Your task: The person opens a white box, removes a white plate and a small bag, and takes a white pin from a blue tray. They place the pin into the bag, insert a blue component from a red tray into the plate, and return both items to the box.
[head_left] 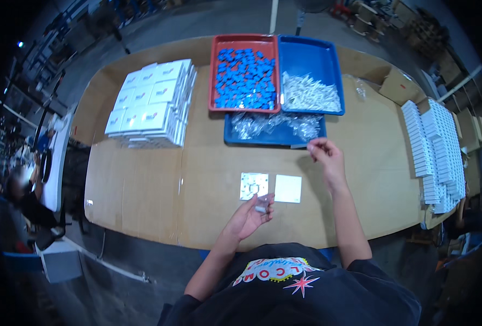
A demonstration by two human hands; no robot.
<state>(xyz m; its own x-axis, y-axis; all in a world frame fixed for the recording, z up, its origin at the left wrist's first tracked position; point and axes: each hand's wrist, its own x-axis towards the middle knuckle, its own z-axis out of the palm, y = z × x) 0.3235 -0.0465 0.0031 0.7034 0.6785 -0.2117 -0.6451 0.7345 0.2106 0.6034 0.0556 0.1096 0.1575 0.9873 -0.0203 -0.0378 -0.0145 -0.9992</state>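
Note:
My left hand point(244, 221) is closed on a small clear plastic bag point(262, 204), with something pale at its bottom. Just beyond that hand lies a square white plate with cutouts point(248, 183), its near edge partly covered by my fingers. Beside it on the right is a plain white square piece point(288, 189). My right hand point(328, 158) hovers by the near right corner of a blue tray of clear plastic bags point(231, 137). Its thumb and fingertips are pinched together; whatever they hold, if anything, is too small to make out.
At the back, a red tray point(212, 73) holds many small blue parts, and another blue tray point(309, 51) holds slim white pieces. Stacked white boxes point(148, 98) stand left; rows of white boxes point(439, 152) stand right. Cardboard walls point(137, 62) edge the table. A person point(32, 198) is far left.

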